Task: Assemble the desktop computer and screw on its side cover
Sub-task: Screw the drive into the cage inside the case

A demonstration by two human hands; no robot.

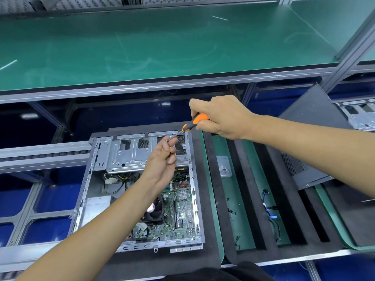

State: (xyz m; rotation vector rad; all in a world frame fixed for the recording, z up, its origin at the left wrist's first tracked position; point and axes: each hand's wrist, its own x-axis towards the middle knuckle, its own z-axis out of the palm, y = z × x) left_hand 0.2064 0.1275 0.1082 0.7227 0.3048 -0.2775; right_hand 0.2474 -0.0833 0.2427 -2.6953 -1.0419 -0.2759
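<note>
An open desktop computer case [89, 179] lies flat on a black mat, its motherboard [182, 207] and silver drive cage [129, 155] exposed. My right hand [221, 118] grips an orange and black screwdriver [192, 123] above the case's far right corner. My left hand [162, 159] is raised over the drive cage, its fingertips pinched at the screwdriver's tip, apparently on a small screw. The dark grey side cover [312, 126] leans at the right, apart from the case.
A small clear bag with screws [224, 167] lies on the green tray right of the case. Blue cables [269, 209] and loose black screws [231, 211] lie in the tray's strips. A green shelf [162, 47] spans the back. Another case [361, 116] sits at the far right.
</note>
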